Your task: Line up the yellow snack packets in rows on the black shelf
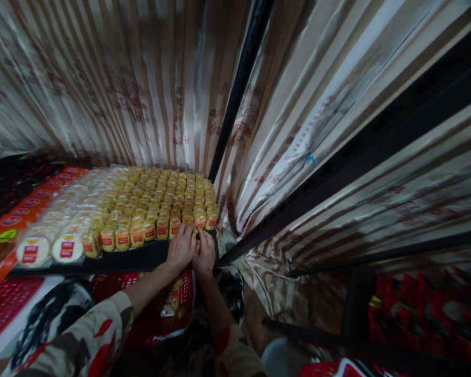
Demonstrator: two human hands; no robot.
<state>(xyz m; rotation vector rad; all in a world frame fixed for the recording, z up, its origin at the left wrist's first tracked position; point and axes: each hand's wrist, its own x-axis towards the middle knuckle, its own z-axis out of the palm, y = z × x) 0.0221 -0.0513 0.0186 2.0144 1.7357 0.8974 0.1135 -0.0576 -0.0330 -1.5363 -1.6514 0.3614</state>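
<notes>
Many small yellow wrapped packets with red labels stand in tight rows on a dark shelf. At the front right of these rows, my left hand and my right hand meet side by side. Their fingers are bent and pressed together over a yellow packet in the front row, mostly covered by the fingertips. Left of the yellow rows are larger round white packets, also with red labels.
An orange printed sheet lies at the far left. Below the shelf is a red perforated basket with yellow packets. Dark posts rise before striped curtains. Red packages sit at lower right.
</notes>
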